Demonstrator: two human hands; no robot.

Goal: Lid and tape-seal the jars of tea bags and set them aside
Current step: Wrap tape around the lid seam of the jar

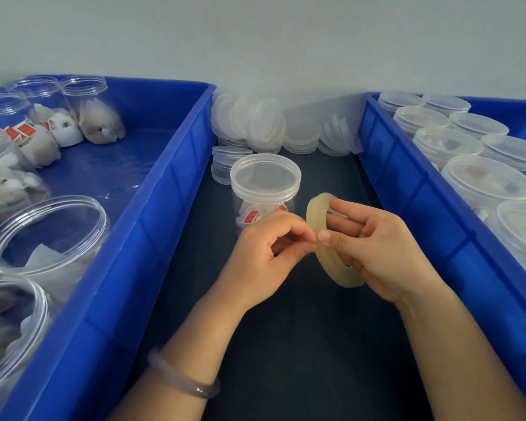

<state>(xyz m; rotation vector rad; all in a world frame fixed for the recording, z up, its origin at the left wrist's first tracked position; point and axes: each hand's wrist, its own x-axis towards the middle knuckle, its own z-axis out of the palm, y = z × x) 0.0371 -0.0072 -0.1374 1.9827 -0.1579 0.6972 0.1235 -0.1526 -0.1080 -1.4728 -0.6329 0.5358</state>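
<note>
At frame centre I see my right hand (377, 247) holding the tape roll (325, 253) while my left hand (264, 253) pinches its edge (lidded jar (264, 189) just behind, on the bench (286, 344)).

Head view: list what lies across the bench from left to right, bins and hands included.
Left blue bin of unlidded jars → lidded jar → left hand → tape roll → right hand → right blue bin of lidded jars.
</note>
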